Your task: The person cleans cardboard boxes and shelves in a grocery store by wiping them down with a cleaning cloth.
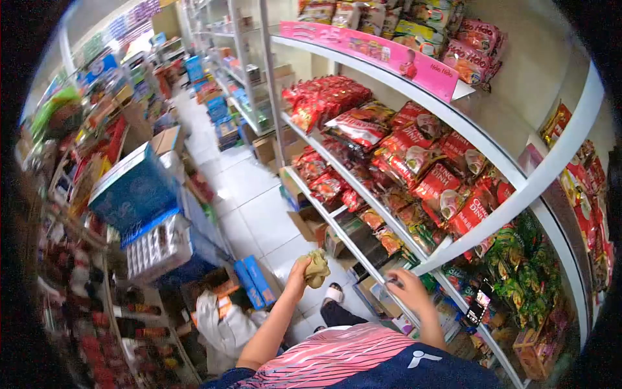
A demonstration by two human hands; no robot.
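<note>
My left hand (298,275) is closed around a crumpled olive-yellow cloth (316,269), held above the tiled aisle floor. My right hand (413,295) is beside the lower rails of the shelf rack (363,256), its fingers curled. A small dark spot shows at its fingertips; what it is, I cannot make out. Red noodle packets (440,188) fill the shelf above and beyond that hand. Green packets (525,266) lie to its right. A phone with a lit screen (481,305) is by the rack's rail, right of my right hand.
White curved posts (551,201) and rails frame the rack. Left of the aisle stand a blue carton (133,188), a plastic-wrapped pack (155,249) and blue boxes (256,282). A pale bag (220,330) lies low beside my left arm. Tiled floor (249,214) runs between the shelves.
</note>
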